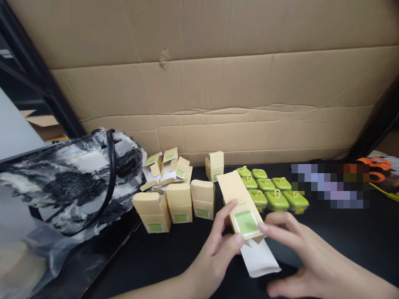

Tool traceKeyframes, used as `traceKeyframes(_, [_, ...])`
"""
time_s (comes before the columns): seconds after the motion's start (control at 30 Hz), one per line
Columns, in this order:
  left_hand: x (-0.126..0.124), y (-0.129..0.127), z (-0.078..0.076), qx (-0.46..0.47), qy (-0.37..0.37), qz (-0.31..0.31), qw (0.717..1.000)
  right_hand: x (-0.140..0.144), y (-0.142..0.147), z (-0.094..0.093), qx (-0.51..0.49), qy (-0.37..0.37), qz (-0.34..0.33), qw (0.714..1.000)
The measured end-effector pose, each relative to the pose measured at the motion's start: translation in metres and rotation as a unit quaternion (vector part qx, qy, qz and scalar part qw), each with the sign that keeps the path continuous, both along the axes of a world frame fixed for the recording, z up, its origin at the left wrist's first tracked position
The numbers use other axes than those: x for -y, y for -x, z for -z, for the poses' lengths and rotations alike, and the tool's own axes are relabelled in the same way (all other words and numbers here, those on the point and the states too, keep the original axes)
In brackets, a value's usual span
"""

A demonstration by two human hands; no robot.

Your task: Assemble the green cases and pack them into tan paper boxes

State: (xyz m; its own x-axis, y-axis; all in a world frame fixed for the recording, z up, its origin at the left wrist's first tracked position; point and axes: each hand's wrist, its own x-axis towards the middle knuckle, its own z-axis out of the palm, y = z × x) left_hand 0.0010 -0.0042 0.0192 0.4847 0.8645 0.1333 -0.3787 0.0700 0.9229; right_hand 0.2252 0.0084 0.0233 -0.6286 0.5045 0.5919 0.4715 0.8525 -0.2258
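- Head view, lower centre of the frame: the left hand point(220, 251) grasps a tan carton point(237, 191), thumb at the carton's lower left corner and a finger laid over its printed face.
- The carton is tilted, its upper end leaning to the left; a green square point(246, 222) is printed near its lower end, and a white flap point(260, 259) hangs out below that end.
- Lower right of the frame: the right hand point(307, 249) is loosely spread, a fingertip against the carton's lower right corner and the thumb held apart from it, below.
- Right of the carton, middle of the frame: green-lidded containers point(277, 201) stand close together in rows, each lid topped with a small loop; the carton partly covers the group.
- Left of the carton: three tan boxes point(179, 203) stand upright side by side on the black table point(174, 261). Behind them is a jumbled pile of opened boxes point(166, 170), and one more box point(216, 165) stands near the cardboard wall point(218, 87).
- Left side of the frame: a shaggy black-and-white bag point(84, 172) with a black strap point(111, 166), and clear plastic point(59, 253) below it.
- Right edge: orange-handled scissors point(377, 163) lie beside a pixelated patch whose contents cannot be told.
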Motion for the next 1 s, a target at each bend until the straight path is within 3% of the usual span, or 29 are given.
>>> traceKeyframes(0.1, [-0.002,-0.001,0.004,0.009,-0.018,0.008,1.000,0.000,0.000,-0.008,0.028,-0.039,-0.020,0.999])
traceKeyframes(0.37, [-0.003,-0.003,0.011,-0.005,-0.028,0.025,0.999,0.004,0.004,-0.012,-0.013,-0.108,-0.030,0.994])
traceKeyframes(0.83, [-0.005,-0.002,0.013,-0.060,-0.030,0.028,0.997,0.006,0.006,-0.014,-0.013,-0.098,-0.031,0.995])
traceKeyframes(1.0, [-0.003,-0.003,0.016,-0.066,-0.070,0.027,0.995,0.006,0.008,-0.006,-0.081,-0.019,-0.014,0.996])
